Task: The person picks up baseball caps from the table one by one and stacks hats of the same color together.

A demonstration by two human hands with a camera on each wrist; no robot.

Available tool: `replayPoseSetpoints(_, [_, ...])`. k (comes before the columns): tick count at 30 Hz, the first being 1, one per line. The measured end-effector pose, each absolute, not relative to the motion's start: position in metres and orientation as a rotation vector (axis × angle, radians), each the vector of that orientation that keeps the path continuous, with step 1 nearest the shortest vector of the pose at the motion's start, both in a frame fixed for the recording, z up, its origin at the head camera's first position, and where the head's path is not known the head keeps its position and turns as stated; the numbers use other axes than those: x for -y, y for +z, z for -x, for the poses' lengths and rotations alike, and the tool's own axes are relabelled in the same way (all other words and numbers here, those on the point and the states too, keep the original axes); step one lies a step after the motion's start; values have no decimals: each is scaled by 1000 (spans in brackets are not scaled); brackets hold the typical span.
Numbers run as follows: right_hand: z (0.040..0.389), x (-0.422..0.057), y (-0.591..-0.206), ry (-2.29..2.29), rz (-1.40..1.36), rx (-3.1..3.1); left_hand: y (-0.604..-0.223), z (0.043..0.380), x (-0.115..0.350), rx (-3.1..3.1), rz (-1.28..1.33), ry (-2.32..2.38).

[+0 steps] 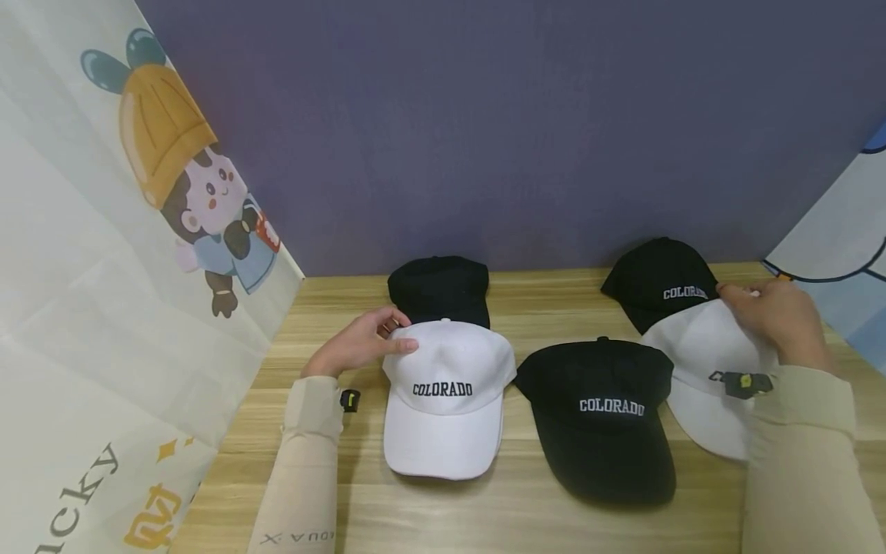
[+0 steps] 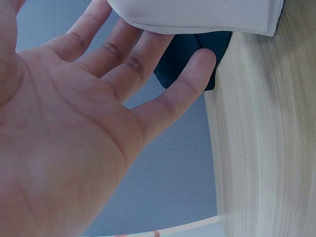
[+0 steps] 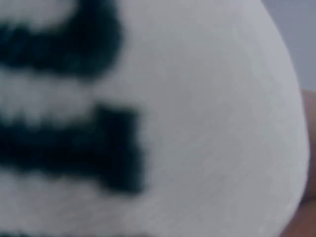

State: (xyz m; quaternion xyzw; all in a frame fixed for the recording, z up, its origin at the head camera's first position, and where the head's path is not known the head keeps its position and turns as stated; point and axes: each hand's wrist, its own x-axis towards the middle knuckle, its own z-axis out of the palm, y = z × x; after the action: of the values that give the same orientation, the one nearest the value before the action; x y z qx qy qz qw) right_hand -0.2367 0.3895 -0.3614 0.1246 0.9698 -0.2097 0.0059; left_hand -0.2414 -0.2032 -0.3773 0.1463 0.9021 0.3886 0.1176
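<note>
In the middle of the table lies a white cap [image 1: 443, 377] lettered COLORADO. My left hand [image 1: 367, 338] pinches the left upper edge of its crown, thumb over the front. In the left wrist view the fingers [image 2: 123, 69] reach behind the cap's pale edge, and the little finger stays apart from it. My right hand [image 1: 782, 315] grips the top of another white cap [image 1: 699, 350] at the right, whose lettering is mostly hidden by the wrist camera. The right wrist view is filled by that cap's white cloth [image 3: 212, 123] and blurred dark letters.
A black COLORADO cap [image 1: 598, 415] lies between the two white ones. Behind them are a black cap [image 1: 439, 288] at the left and another black cap [image 1: 657, 281] at the right. A dark wall panel [image 1: 512, 138] backs the wooden table [image 1: 277, 477]; a printed sheet [image 1: 104, 308] stands left.
</note>
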Motion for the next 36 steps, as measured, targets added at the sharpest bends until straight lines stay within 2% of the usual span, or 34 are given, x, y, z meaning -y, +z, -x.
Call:
replayPoseSetpoints(8, [236, -389, -360, -666, -346, -3076, -377, 241, 204, -2638, -420, 1138])
replayPoseSetpoints(24, [234, -377, -350, -707, -623, -3107, -377, 241, 203, -2612, -414, 1176])
replayPoseSetpoints(36, [233, -372, -335, -710, -652, -3161, -376, 240, 203, -2613, -402, 1174])
